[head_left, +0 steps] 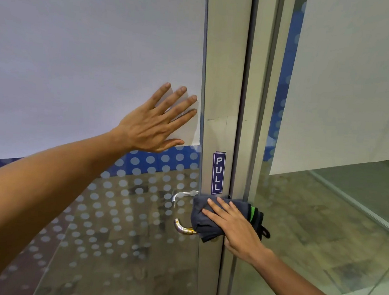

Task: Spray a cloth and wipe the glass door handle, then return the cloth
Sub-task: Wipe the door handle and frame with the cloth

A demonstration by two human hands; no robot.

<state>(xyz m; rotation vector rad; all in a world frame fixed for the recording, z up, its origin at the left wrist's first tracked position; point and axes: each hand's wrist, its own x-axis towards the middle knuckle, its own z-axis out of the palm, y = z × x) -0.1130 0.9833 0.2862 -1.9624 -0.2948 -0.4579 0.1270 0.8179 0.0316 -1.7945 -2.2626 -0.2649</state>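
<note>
My right hand (233, 227) presses a dark grey cloth (201, 221) with a green stripe over the glass door handle (182, 228), on the metal door frame just below a blue PULL sticker (218, 172). The cloth covers most of the handle; only its curved brass-tinted end sticks out to the left. A second chrome handle end (180, 196) shows through the glass above it. My left hand (154, 122) lies flat with fingers spread on the glass door panel (78, 64), up and to the left of the handle. No spray bottle is in view.
The vertical metal door frame (224, 78) runs down the middle. To its right is another glass panel (336, 220) with a floor and wall behind it. The lower left glass carries a blue band and frosted dots (117, 201).
</note>
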